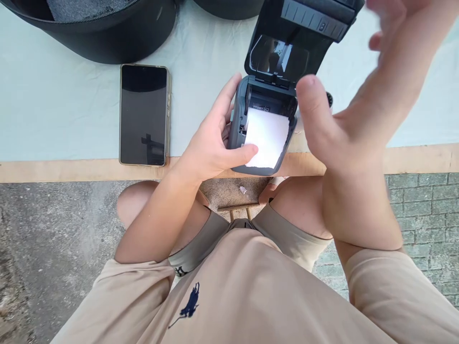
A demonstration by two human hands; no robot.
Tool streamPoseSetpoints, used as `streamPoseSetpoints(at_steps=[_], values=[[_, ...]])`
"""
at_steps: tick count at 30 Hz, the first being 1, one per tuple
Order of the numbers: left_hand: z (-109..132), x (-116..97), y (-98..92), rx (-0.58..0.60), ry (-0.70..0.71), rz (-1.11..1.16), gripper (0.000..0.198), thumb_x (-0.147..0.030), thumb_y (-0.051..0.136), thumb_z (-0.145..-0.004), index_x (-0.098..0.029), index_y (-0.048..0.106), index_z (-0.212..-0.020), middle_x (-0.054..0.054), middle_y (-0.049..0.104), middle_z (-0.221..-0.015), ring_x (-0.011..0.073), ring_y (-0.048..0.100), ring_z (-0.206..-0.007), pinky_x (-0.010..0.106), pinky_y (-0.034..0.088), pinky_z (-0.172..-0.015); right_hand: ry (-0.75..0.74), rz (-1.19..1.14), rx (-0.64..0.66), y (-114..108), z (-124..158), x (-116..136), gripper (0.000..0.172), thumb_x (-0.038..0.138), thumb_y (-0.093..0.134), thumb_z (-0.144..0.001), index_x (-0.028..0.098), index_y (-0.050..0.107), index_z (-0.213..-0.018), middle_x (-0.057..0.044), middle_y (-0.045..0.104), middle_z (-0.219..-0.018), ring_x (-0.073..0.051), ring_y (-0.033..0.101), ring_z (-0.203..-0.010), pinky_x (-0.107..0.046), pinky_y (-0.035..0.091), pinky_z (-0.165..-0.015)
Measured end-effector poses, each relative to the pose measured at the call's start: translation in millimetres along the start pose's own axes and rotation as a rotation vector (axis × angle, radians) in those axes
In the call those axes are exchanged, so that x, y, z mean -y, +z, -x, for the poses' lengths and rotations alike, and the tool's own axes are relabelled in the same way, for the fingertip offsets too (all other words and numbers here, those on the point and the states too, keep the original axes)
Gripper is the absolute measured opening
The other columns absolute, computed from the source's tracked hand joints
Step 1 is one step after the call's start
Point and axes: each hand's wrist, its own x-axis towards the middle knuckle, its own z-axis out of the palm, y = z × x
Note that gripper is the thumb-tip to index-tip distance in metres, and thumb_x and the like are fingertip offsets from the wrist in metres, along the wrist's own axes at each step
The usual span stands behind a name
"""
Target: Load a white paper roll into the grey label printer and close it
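My left hand (218, 138) grips a dark handheld device (234, 119) like a small printer at the table's front edge. Its thumb presses on a white paper piece (268, 136) lying in the open compartment. The hinged lid (304, 28) stands raised, with a clear window and a grey strip. To the right of the device is my right hand (366, 110), large and close to the camera, its thumb apart from the fingers. Those fingers are blurred and partly cut off at the top edge; whether they touch the lid is unclear.
A phone (144, 114) with a dark screen lies left of my left hand on the pale tablecloth (201, 57). Behind it sits a black zippered case (118, 33), with another black object (231, 7) at the top edge. The wooden table edge (71, 171) runs across my knees.
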Motion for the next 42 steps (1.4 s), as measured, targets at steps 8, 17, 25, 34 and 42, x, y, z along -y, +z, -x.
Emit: streamPoseSetpoints(at_steps=[8, 17, 25, 34, 42], values=[[1, 2, -2.7, -0.042, -0.094, -0.032, 0.105, -0.030, 0.083, -0.059, -0.038, 0.033, -0.151, 0.004, 0.061, -0.136, 0.0319, 0.067, -0.114, 0.045, 0.060, -0.092, -0.330, 0.080, 0.079, 0, 13, 0, 0.026, 0.025, 0.064, -0.087, 0.025, 0.060, -0.113, -0.004, 0.070, -0.104, -0.022, 0.066, -0.102, -0.039, 0.056, -0.089], [-1, 9, -1.8, 0.040, -0.020, 0.102, 0.109, -0.052, 0.089, -0.055, -0.033, 0.032, -0.147, 0.006, 0.059, -0.137, 0.0318, 0.067, -0.118, 0.040, 0.061, -0.083, -0.216, 0.108, 0.134, -3, 18, 3, 0.032, 0.030, 0.062, -0.092, 0.017, 0.060, -0.120, -0.015, 0.063, -0.132, -0.027, 0.061, -0.127, -0.043, 0.055, -0.100], [7, -15, 8.3, -0.104, -0.171, 0.128, 0.056, -0.045, 0.083, -0.072, -0.022, 0.063, -0.119, 0.005, 0.071, -0.116, 0.0299, 0.068, -0.116, 0.036, 0.064, -0.085, -0.151, 0.138, 0.232, -1, 20, 18, 0.037, 0.040, 0.062, -0.093, 0.030, 0.052, -0.127, -0.008, 0.061, -0.138, -0.026, 0.058, -0.131, -0.043, 0.056, -0.095], [5, -10, 3.2, -0.102, -0.082, 0.076, 0.064, -0.054, 0.081, -0.070, -0.028, 0.060, -0.125, 0.005, 0.067, -0.131, 0.0305, 0.059, -0.132, 0.043, 0.056, -0.108, -0.139, 0.146, 0.265, 2, 18, 13, 0.042, 0.048, 0.056, -0.095, 0.028, 0.049, -0.131, -0.009, 0.053, -0.145, -0.029, 0.050, -0.138, -0.048, 0.047, -0.106], [3, -11, 9.2, -0.026, 0.089, 0.156, 0.058, -0.040, 0.036, -0.096, -0.025, 0.036, -0.152, -0.003, 0.056, -0.147, 0.0282, 0.032, -0.152, 0.041, 0.045, -0.104, -0.052, 0.307, 0.166, 6, 24, 10, 0.056, 0.064, 0.039, -0.097, 0.033, 0.038, -0.143, -0.007, 0.055, -0.142, -0.030, 0.053, -0.136, -0.054, 0.037, -0.114]])
